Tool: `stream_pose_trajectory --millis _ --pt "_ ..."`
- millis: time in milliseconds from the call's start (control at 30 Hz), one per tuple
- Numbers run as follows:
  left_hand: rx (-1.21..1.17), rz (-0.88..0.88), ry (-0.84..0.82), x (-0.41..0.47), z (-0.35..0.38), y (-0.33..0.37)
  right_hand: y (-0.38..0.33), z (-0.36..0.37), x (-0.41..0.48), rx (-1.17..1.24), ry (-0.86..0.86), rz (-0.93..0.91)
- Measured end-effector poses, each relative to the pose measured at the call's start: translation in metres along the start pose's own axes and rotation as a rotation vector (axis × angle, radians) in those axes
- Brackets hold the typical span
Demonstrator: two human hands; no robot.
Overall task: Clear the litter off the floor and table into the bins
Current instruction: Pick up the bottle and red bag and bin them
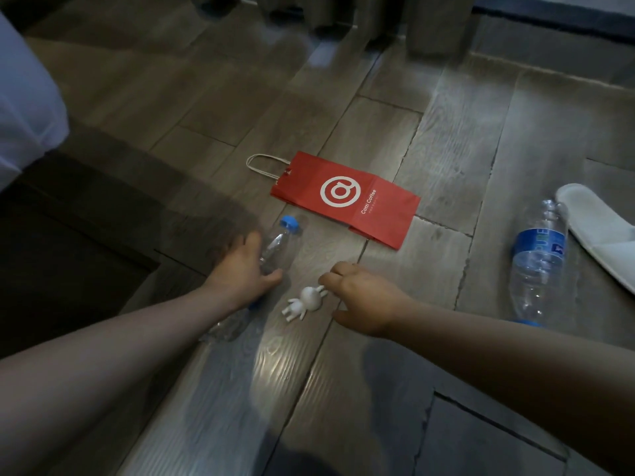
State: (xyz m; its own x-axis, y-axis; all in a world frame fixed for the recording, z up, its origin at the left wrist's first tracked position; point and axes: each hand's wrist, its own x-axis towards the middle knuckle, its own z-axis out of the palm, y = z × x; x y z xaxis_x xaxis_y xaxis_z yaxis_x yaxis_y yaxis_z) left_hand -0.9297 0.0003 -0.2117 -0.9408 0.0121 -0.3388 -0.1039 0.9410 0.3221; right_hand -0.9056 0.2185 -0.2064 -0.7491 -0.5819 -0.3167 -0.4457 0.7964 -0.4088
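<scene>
**Presently early stage: litter down, no bin in view**

Nearest, on the near side of the red paper bag (347, 197), the right grip (360, 297) pinches a white figurine (304, 302) by its ears. The figurine lies on the floor (343, 389). Closer to the bag, the left grip (240, 269) curls round a crushed clear bottle (278, 243). The bag lies flat, untouched. Well right of the bag, a second bottle (537, 262) lies just beside a white slipper (604, 235). Judged: nothing visibly binned; everything is left to clear.
</scene>
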Motion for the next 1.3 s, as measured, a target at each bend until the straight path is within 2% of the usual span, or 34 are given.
stream_pose_trajectory --millis 367,833,933,1133,1233,1300 --pt "-0.088 0.027 0.033 0.003 0.003 -0.004 0.002 0.018 0.017 -0.173 0.032 -0.109" --pt "-0.089 0.005 0.034 0.003 0.002 -0.004 -0.004 0.025 0.022 -0.06 0.024 -0.066" --pt "-0.094 0.008 0.046 0.003 0.004 -0.004 0.013 0.011 0.021 -0.025 0.094 0.017" --pt "-0.077 0.011 0.071 0.004 0.006 -0.004 0.055 -0.032 0.037 0.055 0.345 0.343" --pt "-0.074 0.005 0.066 0.004 0.006 -0.004 0.066 -0.046 0.052 0.063 0.449 0.414" --pt "-0.074 0.0 0.063 0.005 0.006 -0.004 0.072 -0.049 0.061 0.055 0.449 0.455"
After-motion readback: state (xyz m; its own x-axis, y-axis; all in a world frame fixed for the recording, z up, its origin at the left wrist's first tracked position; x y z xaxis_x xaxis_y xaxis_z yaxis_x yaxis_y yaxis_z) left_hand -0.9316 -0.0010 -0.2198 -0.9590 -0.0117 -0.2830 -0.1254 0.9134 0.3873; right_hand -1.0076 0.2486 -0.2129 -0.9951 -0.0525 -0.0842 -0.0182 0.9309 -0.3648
